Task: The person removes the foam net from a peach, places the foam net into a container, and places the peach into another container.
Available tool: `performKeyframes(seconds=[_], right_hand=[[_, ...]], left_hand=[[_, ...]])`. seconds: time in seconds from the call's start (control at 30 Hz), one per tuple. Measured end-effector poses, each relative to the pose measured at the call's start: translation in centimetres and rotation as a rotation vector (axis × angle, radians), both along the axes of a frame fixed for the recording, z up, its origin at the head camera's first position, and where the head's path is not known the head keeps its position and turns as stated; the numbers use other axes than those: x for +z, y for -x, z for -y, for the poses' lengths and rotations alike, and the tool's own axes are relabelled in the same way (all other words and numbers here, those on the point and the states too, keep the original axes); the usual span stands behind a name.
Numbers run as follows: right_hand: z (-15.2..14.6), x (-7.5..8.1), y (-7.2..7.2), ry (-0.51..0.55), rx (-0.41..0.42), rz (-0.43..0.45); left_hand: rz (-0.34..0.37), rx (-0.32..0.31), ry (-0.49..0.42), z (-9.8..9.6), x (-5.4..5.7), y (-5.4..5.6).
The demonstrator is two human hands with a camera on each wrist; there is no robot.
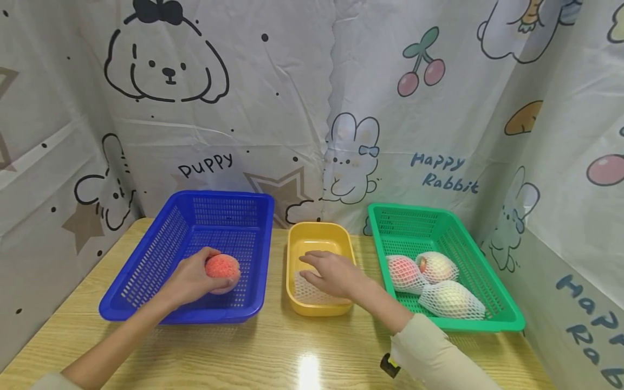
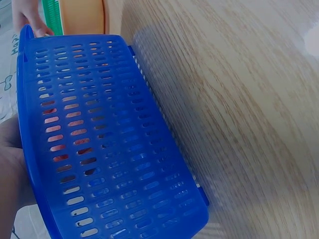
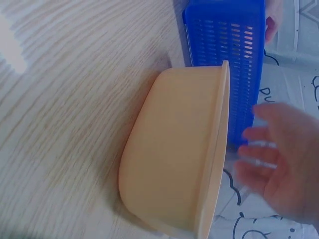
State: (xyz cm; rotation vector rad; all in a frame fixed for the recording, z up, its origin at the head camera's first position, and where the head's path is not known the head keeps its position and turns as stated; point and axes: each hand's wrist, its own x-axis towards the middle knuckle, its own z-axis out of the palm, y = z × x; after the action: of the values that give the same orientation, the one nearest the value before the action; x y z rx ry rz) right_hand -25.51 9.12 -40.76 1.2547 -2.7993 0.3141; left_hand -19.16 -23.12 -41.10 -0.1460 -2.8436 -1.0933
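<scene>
My left hand (image 1: 195, 276) grips a reddish-pink peach-like fruit (image 1: 223, 271) inside the blue basket (image 1: 265, 260), thumb on the near side and fingers behind. In the left wrist view the basket's slotted wall hides most of the fruit, whose red shows through the slots. My right hand (image 1: 333, 273) is over the yellow bin (image 1: 319, 310), its fingers loosely spread with nothing between them. Below that hand, a white foam net sleeve (image 1: 309, 292) lies in the bin. The right wrist view shows the same hand (image 3: 279, 159) just above the bin's rim.
A green basket (image 1: 487, 325) stands at the right, holding several fruits in white foam nets (image 1: 450, 299). All three containers rest on a wooden table (image 1: 273, 352). Behind them hangs a printed white curtain (image 1: 292, 81). A small black and yellow item (image 1: 389, 365) shows beside the right sleeve.
</scene>
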Motion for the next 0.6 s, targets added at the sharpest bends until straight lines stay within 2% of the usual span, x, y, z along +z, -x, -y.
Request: performKeyframes(seconds=[0.1, 0.2, 0.4, 0.6], right_hand=[[0.6, 0.2, -0.3, 0.031, 0.091, 0.016], [1.3, 0.4, -0.7, 0.031, 0.165, -0.016], [2.6, 0.3, -1.9, 0.006, 0.237, -0.105], [3.7, 0.0, -2.7, 0.041, 0.295, -0.106]], left_hand=[[-0.001, -0.001, -0.001, 0.0, 0.0, 0.0], [0.003, -0.003, -0.007, 0.1, 0.0, 0.0], [0.012, -0.010, -0.025, 0.2, -0.1, -0.2], [0.008, -0.017, -0.021, 0.4, -0.2, -0.1]])
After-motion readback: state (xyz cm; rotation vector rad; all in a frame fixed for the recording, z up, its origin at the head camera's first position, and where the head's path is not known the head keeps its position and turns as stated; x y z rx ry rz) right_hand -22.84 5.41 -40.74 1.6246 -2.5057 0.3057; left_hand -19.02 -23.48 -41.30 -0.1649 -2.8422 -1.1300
